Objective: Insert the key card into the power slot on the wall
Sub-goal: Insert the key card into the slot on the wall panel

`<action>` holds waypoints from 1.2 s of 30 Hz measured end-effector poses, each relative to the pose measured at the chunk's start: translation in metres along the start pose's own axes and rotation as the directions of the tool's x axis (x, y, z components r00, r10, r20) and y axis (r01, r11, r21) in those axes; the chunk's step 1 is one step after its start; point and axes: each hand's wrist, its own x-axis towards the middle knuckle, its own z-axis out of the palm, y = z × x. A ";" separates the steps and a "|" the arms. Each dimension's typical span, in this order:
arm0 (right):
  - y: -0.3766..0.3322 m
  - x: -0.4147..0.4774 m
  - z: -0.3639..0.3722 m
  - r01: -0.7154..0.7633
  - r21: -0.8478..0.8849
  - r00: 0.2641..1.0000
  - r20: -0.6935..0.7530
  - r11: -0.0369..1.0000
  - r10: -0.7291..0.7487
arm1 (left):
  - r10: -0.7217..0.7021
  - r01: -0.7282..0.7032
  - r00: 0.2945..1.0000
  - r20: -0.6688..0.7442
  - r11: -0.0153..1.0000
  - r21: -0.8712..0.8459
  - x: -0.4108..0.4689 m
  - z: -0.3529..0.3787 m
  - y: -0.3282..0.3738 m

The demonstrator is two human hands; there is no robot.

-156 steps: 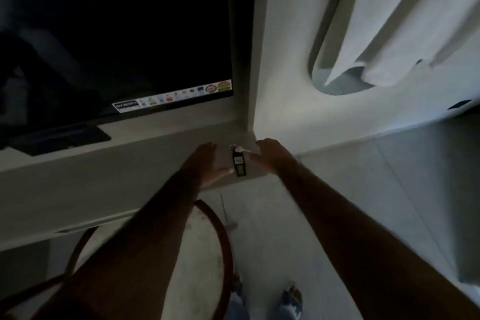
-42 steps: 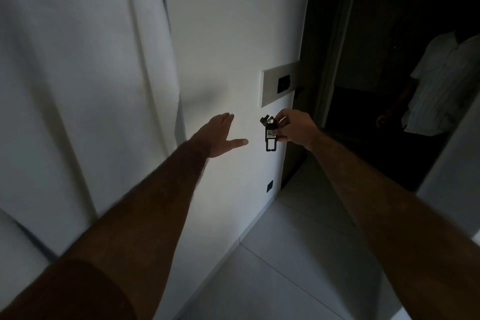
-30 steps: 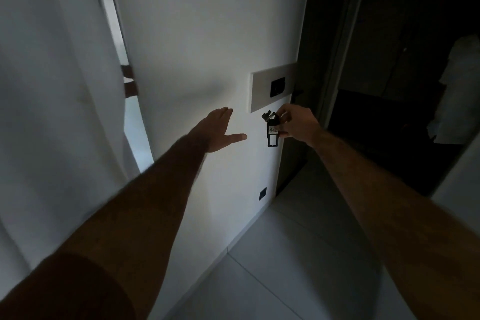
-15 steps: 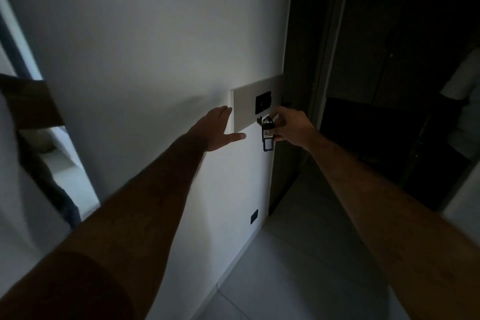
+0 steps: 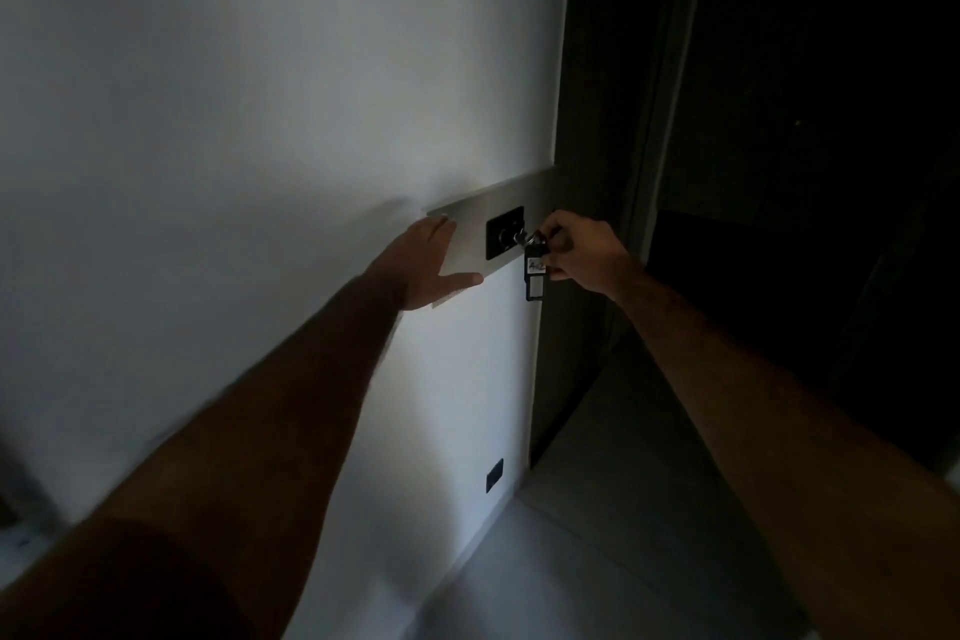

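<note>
Setting: dim hallway, plain white wall [image 5: 234, 120] on the left, dark doorway [image 5: 779, 172] on the right, pale tiled floor [image 5: 571, 577] below.

Item 1: long grey rectangular wall plate [image 5: 470, 244], mounted near the wall's right edge, beside the doorway frame.

Item 2: black rectangular power slot [image 5: 503, 239], set in the right part of that plate.

Item 3: small black key card tag with a white label [image 5: 535, 270], on a metal ring. It hangs just right of the slot; the metal end at its top reaches the slot's right side. Whether it is seated inside, I cannot tell.

Item 4: my right hand [image 5: 579, 252], fingers pinched closed on the top of the tag, held close to the plate.

Item 5: my left hand [image 5: 423, 268], open and flat, fingers together, thumb spread to the right, lying over the plate's left end. It holds nothing.

Item 6: small dark rectangular outlet [image 5: 494, 475], low on the wall near the floor.
</note>
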 end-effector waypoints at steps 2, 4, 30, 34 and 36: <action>0.015 0.019 -0.014 0.029 -0.012 0.999 0.014 1.000 -0.029 | -0.003 0.003 1.000 -0.030 1.000 -0.001 0.020 0.007 0.008; 0.030 0.037 -0.029 0.064 -0.025 0.998 0.026 0.998 -0.063 | -0.033 0.033 0.999 -0.041 0.999 -0.003 0.041 0.013 0.017; 0.131 0.292 -0.051 0.193 0.183 0.976 0.065 0.964 -0.208 | -0.090 0.146 0.980 -0.180 0.933 0.329 0.245 0.054 -0.010; 0.141 0.326 -0.045 0.223 0.207 0.964 0.095 0.953 -0.247 | -0.095 0.156 0.980 -0.175 0.912 0.380 0.261 0.059 -0.014; 0.145 0.342 -0.045 0.260 0.191 0.951 0.120 0.946 -0.286 | -0.114 0.185 0.974 -0.197 0.901 0.392 0.267 0.061 -0.015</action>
